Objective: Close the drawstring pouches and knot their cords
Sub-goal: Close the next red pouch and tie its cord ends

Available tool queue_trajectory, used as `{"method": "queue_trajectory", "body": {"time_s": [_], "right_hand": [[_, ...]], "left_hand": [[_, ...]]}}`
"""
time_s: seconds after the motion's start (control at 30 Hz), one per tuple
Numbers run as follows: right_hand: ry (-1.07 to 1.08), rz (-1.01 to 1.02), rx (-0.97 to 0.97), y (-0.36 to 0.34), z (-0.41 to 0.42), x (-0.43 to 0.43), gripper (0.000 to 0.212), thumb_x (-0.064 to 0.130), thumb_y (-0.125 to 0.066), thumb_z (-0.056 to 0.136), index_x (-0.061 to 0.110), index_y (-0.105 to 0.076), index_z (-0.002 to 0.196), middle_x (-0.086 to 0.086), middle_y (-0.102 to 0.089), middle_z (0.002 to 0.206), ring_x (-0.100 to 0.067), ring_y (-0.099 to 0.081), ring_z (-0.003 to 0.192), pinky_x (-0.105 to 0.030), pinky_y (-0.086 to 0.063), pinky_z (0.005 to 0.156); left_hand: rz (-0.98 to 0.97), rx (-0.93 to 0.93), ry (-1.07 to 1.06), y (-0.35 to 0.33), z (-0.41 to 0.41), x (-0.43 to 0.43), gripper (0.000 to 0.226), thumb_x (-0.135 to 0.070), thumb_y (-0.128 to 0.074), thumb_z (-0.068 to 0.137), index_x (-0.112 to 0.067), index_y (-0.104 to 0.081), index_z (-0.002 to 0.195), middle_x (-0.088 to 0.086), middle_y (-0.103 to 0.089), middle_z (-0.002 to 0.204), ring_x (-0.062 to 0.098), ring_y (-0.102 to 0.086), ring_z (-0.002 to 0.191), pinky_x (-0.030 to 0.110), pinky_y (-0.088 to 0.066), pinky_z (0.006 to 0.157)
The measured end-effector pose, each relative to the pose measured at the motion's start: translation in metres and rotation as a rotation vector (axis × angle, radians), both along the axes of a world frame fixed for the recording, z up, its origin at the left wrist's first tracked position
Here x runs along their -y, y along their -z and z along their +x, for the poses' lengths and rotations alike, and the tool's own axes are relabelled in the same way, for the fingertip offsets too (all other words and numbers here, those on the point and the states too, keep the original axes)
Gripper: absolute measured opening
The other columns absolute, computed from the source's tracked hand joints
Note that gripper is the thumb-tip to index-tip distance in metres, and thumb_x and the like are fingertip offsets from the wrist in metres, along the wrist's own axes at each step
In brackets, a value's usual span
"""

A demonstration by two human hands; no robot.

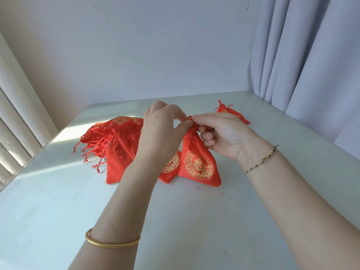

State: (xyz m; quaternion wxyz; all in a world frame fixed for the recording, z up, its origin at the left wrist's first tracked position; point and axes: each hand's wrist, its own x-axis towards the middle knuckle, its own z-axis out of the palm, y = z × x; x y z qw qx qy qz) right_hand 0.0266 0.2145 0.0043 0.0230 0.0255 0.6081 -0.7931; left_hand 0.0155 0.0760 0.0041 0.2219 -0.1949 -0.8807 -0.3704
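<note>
A red drawstring pouch point(198, 164) with a gold round emblem hangs above the table, its neck gathered tight. My left hand point(161, 129) pinches the cord at the top of the neck. My right hand point(220, 133) pinches the same spot from the other side, fingers curled around the gathered neck. A heap of several loose red pouches point(116, 137) with dangling cords lies to the left, partly behind my left forearm. One closed, knotted pouch point(230, 113) lies apart at the far right.
The white table point(175, 221) runs to a wall at the back. Pale curtains point(311, 65) hang at the right edge. Window blinds point(17, 123) line the left side and throw sunlight on the table.
</note>
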Motion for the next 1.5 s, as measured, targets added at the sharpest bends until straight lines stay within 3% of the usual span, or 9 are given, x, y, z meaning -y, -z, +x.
{"method": "queue_trajectory", "body": {"time_s": [0.2,0.43,0.63,0.73,0.87,1.0,1.1,1.3,1.5], "right_hand": [[0.089,-0.067,-0.050,-0.002,-0.004,-0.018,0.022,-0.006,-0.044,0.087,0.011,-0.058,0.084,0.000,-0.038,0.052,-0.007,-0.028,0.036,-0.018,-0.020,0.039],[0.247,0.156,-0.237,0.013,-0.012,-0.020,0.027,-0.013,-0.051,0.082,0.014,-0.055,0.081,0.002,-0.040,0.052,-0.006,-0.033,0.043,-0.016,-0.022,0.040],[0.248,0.189,-0.276,0.019,-0.014,-0.018,0.024,-0.011,-0.053,0.083,0.013,-0.054,0.084,0.000,-0.042,0.057,-0.002,-0.038,0.042,-0.015,-0.026,0.041],[0.148,0.215,-0.136,0.024,-0.014,-0.019,0.005,0.010,-0.054,0.091,0.014,-0.054,0.094,-0.003,-0.052,0.070,-0.010,-0.045,0.050,-0.019,-0.036,0.045],[-0.132,0.256,0.028,0.021,-0.004,-0.037,0.054,0.053,-0.060,0.071,0.020,-0.052,0.113,-0.002,-0.061,0.100,-0.016,-0.061,0.077,-0.030,-0.051,0.065],[-0.183,0.721,0.024,0.033,0.004,-0.056,0.024,0.021,-0.074,0.076,0.017,-0.063,0.097,0.001,-0.067,0.090,-0.010,-0.061,0.085,-0.020,-0.049,0.073],[0.090,0.711,-0.043,0.045,-0.002,-0.077,0.007,0.010,-0.068,0.081,0.014,-0.066,0.076,0.002,-0.062,0.071,-0.005,-0.054,0.064,-0.006,-0.040,0.054],[0.416,0.672,-0.047,0.065,-0.024,-0.131,0.006,0.007,-0.063,0.085,0.009,-0.067,0.081,0.001,-0.056,0.061,0.001,-0.046,0.037,-0.012,-0.036,0.041],[0.535,0.860,-0.056,0.054,-0.077,-0.155,0.016,0.014,-0.063,0.085,-0.002,-0.065,0.084,-0.006,-0.055,0.059,-0.016,-0.054,0.047,-0.016,-0.041,0.042]], "left_hand": [[0.210,0.201,0.109,-0.003,0.000,0.003,0.010,-0.015,-0.053,0.089,-0.012,-0.055,0.079,-0.009,-0.046,0.058,0.003,-0.039,0.048,0.019,-0.033,0.049],[0.589,0.621,0.292,-0.004,-0.005,0.009,0.026,-0.003,-0.047,0.091,-0.012,-0.048,0.067,-0.004,-0.037,0.053,0.010,-0.028,0.050,0.021,-0.026,0.049],[0.818,0.753,0.465,-0.007,-0.007,0.012,0.027,-0.004,-0.042,0.092,-0.012,-0.045,0.066,-0.004,-0.035,0.051,0.009,-0.026,0.046,0.018,-0.026,0.044],[0.851,0.735,0.450,-0.001,-0.008,0.007,0.027,-0.005,-0.045,0.092,-0.012,-0.048,0.066,-0.002,-0.039,0.052,0.009,-0.031,0.046,0.019,-0.029,0.043],[0.956,0.757,0.406,0.007,-0.011,-0.001,0.025,-0.008,-0.048,0.093,-0.012,-0.050,0.068,-0.001,-0.043,0.053,0.009,-0.035,0.046,0.019,-0.034,0.043],[1.044,0.793,0.428,0.010,-0.016,-0.019,0.023,-0.010,-0.048,0.093,-0.012,-0.048,0.071,-0.002,-0.044,0.055,0.008,-0.037,0.044,0.018,-0.036,0.043],[1.028,0.810,0.412,0.005,-0.024,-0.047,0.017,-0.012,-0.050,0.093,-0.011,-0.053,0.076,-0.001,-0.046,0.058,0.008,-0.039,0.045,0.018,-0.037,0.045],[0.649,0.807,0.247,0.030,-0.048,-0.091,0.009,-0.013,-0.052,0.093,-0.014,-0.052,0.083,0.002,-0.053,0.082,0.012,-0.053,0.071,0.022,-0.045,0.059],[0.539,0.815,0.225,0.044,-0.066,-0.109,0.009,-0.010,-0.052,0.092,-0.014,-0.051,0.084,0.005,-0.053,0.090,0.017,-0.056,0.085,0.026,-0.051,0.068]]}}
